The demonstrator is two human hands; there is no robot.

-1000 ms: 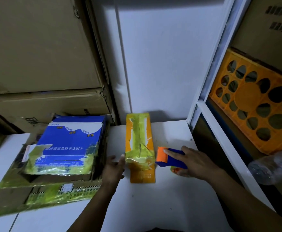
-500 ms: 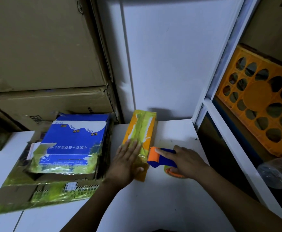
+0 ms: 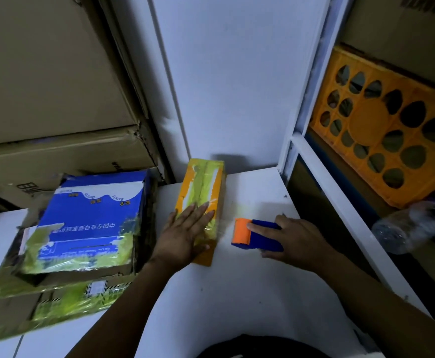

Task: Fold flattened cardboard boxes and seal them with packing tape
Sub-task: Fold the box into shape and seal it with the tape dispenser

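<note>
Covering dispenser (image 3: 244, 232) rear, right hand (image 3: 299, 241) gripping

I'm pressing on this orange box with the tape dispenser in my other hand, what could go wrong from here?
Only your flat left hand pins the narrow orange cardboard box; it may slide on the white table when tape is pulled.
The blue and orange tape dispenser in your right hand sits off the box, so tape might catch the table.
Your left forearm is close to the loose pile of flattened boxes; a nudge could shift it.
</note>
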